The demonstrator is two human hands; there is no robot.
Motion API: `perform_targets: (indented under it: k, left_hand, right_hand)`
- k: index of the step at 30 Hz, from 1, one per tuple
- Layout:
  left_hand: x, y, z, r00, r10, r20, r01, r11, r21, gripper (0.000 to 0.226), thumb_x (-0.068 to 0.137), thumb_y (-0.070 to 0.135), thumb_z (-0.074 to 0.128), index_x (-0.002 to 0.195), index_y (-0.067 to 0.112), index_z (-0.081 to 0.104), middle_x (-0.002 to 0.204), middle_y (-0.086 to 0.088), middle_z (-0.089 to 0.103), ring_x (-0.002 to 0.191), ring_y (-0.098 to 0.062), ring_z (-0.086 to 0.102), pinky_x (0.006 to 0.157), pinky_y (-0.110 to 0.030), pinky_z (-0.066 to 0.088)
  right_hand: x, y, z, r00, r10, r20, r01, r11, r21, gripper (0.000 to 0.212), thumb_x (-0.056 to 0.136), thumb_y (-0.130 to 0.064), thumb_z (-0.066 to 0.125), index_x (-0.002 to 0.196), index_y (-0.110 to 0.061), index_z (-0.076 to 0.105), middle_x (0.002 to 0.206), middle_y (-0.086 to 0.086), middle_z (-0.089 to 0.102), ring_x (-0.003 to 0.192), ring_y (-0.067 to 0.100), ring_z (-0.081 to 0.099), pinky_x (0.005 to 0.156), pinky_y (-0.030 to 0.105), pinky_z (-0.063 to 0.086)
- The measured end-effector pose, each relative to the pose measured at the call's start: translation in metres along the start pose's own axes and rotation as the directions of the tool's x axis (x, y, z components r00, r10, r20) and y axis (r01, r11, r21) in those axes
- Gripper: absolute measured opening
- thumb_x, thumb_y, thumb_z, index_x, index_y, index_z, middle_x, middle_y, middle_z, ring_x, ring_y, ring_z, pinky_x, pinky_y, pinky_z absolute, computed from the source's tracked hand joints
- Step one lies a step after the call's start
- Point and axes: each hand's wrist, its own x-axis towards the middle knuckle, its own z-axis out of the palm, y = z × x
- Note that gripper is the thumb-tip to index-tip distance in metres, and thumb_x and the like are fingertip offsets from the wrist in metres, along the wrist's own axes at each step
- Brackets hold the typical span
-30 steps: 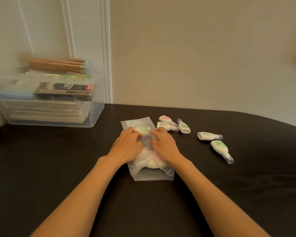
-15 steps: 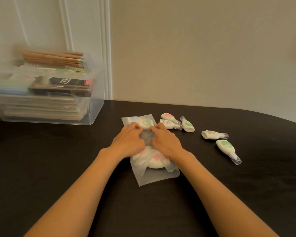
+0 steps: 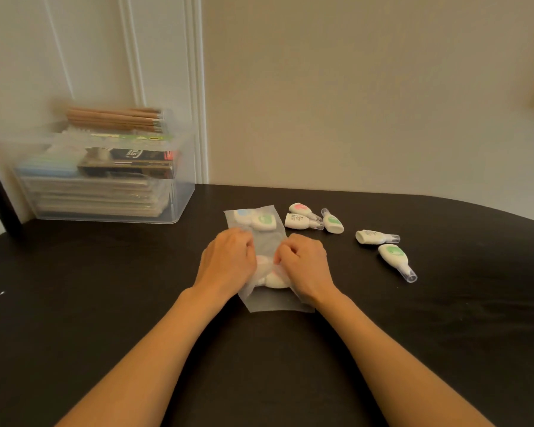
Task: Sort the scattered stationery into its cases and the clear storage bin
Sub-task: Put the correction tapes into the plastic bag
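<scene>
A frosted plastic pouch (image 3: pixel 267 241) lies on the black table (image 3: pixel 105 303) with white correction tapes inside it. My left hand (image 3: pixel 227 260) grips the pouch's left edge and my right hand (image 3: pixel 304 263) pinches its right edge, fingers curled. Two tapes (image 3: pixel 262 221) sit at the pouch's far end, others bunch between my hands. Loose tapes lie to the right: a pink one (image 3: pixel 299 208), a plain one (image 3: pixel 298 222), a green one (image 3: pixel 333 221), another plain one (image 3: pixel 373 237) and another green one (image 3: pixel 395 257). The clear storage bin (image 3: pixel 179 198) stands at the back left.
The bin holds stacked flat packs, a black box and a bundle of wooden pencils (image 3: pixel 114 118) on top. A cream wall runs behind the table. The table's rounded edge curves away at the right.
Both hands slid back along the pouch toward me, uncovering the two tapes at its far end. The camera view shifted slightly.
</scene>
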Motion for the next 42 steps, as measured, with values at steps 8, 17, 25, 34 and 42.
perform_targets:
  k: [8, 17, 25, 34, 42]
  left_hand:
    - [-0.019, 0.004, 0.004, 0.994, 0.103, 0.019, -0.105, 0.989, 0.104, 0.027, 0.096, 0.015, 0.038, 0.081, 0.012, 0.06, 0.087, 0.0, 0.05, 0.082, -0.013, 0.048, 0.067, -0.023, 0.039]
    - [-0.019, 0.002, 0.003, 0.989, 0.1, 0.105, -0.103, 0.994, 0.03, 0.027, 0.092, 0.014, 0.041, 0.097, 0.011, 0.068, 0.102, -0.003, 0.058, 0.094, -0.016, 0.053, 0.078, -0.028, 0.044]
    - [-0.016, -0.014, -0.004, 0.938, 0.117, 0.326, -0.111, 0.993, -0.038, 0.037, 0.078, 0.051, 0.062, 0.105, 0.026, 0.056, 0.1, 0.01, 0.047, 0.094, -0.008, 0.047, 0.08, -0.026, 0.045]
    - [-0.015, -0.011, -0.004, 0.959, 0.116, 0.258, -0.128, 0.991, 0.03, 0.029, 0.082, 0.042, 0.064, 0.07, 0.029, 0.041, 0.079, 0.014, 0.04, 0.081, -0.009, 0.044, 0.066, -0.021, 0.033]
    - [-0.017, -0.003, -0.002, 0.947, 0.182, 0.264, -0.21, 0.974, 0.084, 0.025, 0.09, 0.038, 0.054, 0.094, 0.014, 0.057, 0.096, 0.002, 0.055, 0.085, -0.013, 0.051, 0.074, -0.027, 0.045]
  right_hand:
    - [-0.013, 0.007, -0.007, 0.993, -0.068, 0.096, 0.084, 0.981, -0.175, 0.029, 0.09, -0.012, 0.043, 0.072, 0.004, 0.059, 0.082, 0.013, 0.059, 0.072, 0.023, 0.051, 0.068, 0.037, 0.04]
    - [-0.008, 0.013, -0.008, 0.985, -0.049, 0.166, 0.07, 0.99, -0.125, 0.035, 0.095, -0.01, 0.037, 0.116, -0.013, 0.065, 0.123, 0.001, 0.056, 0.11, 0.013, 0.051, 0.087, 0.021, 0.037]
    - [-0.008, 0.014, -0.026, 0.925, 0.075, 0.373, -0.206, 0.923, 0.325, 0.03, 0.075, -0.02, 0.048, 0.097, -0.019, 0.068, 0.118, 0.0, 0.056, 0.111, 0.015, 0.049, 0.088, 0.025, 0.041]
    - [-0.014, 0.02, -0.029, 0.947, -0.028, 0.319, 0.01, 0.998, 0.057, 0.028, 0.085, -0.028, 0.065, 0.113, -0.024, 0.061, 0.115, -0.008, 0.055, 0.097, 0.007, 0.049, 0.077, 0.015, 0.04]
    - [-0.014, 0.011, -0.024, 0.935, -0.008, 0.354, 0.018, 1.0, -0.023, 0.015, 0.095, -0.023, 0.043, 0.095, -0.009, 0.048, 0.096, 0.007, 0.051, 0.083, 0.017, 0.044, 0.075, 0.034, 0.039]
